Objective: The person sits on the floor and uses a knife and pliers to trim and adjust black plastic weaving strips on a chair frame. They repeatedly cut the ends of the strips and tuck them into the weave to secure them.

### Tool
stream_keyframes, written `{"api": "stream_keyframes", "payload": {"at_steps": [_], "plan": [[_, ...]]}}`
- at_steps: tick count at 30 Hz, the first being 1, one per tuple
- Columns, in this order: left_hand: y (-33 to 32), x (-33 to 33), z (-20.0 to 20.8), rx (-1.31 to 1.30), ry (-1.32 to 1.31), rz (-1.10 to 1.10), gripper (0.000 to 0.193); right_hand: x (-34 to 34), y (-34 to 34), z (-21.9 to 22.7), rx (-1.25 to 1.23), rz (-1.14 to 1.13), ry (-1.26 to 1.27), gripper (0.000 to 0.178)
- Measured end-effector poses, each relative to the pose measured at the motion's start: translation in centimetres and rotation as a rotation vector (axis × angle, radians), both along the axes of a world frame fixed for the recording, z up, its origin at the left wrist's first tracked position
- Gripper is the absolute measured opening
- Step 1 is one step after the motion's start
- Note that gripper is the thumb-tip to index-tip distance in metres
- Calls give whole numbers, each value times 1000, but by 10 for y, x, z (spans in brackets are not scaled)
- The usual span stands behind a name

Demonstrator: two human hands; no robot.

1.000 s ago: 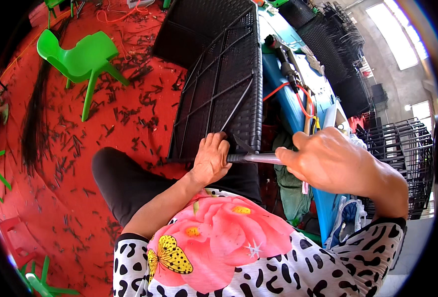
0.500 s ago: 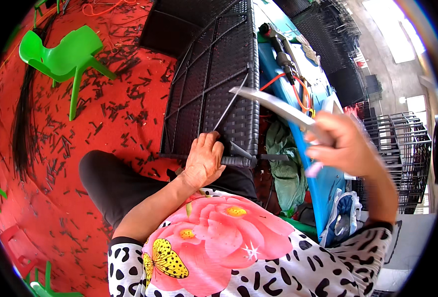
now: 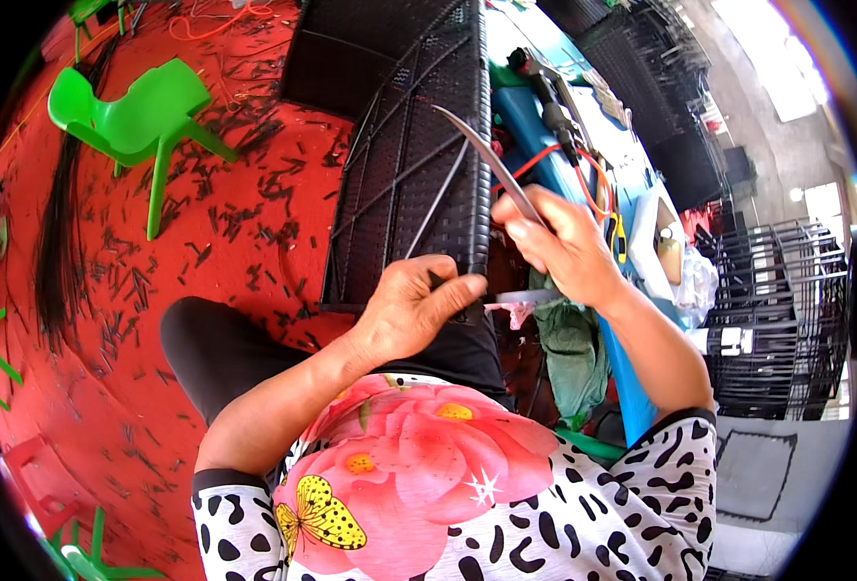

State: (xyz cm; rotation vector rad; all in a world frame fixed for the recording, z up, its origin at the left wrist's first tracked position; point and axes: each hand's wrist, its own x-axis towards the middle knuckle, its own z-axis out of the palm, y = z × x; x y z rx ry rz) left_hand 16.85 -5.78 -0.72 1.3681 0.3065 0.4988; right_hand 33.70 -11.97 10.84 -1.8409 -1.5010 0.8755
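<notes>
A black woven wicker panel (image 3: 419,145) stands upright in front of my knees, with loose dark strands running across its face. My left hand (image 3: 411,308) pinches the near lower edge of the panel, fingers closed on a dark strand end. My right hand (image 3: 562,244) is to the right of the panel, closed on a flat grey strip (image 3: 491,163) that rises up and left from my fingers across the panel's right edge. A short length of the same grey strip (image 3: 525,296) runs level between my two hands.
A red floor (image 3: 206,242) littered with several short black offcuts lies to the left, with a green plastic chair (image 3: 143,121) on it. A blue bench (image 3: 545,126) with a tool and orange cable sits to the right. Black wire frames (image 3: 767,310) stand far right.
My right hand has come back down and left from the raised position toward the panel, bringing the grey strip with it. My left hand stayed at the panel's lower edge.
</notes>
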Motion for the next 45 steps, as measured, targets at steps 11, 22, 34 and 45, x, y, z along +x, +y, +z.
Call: {"api": "stream_keyframes", "payload": {"at_steps": [11,22,34,45], "plan": [[-16,1,-2,-128,-147,-36,38,6,50,-40,440,395,-949,9],[-15,1,0,-163,-118,-69,37,29,8,-72,553,-219,442,6],[-25,3,9,-200,-25,-17,34,-35,-85,-142,634,-266,913,26],[-31,5,11,-264,-4,42,36,-44,-89,-141,665,-362,814,21]]}}
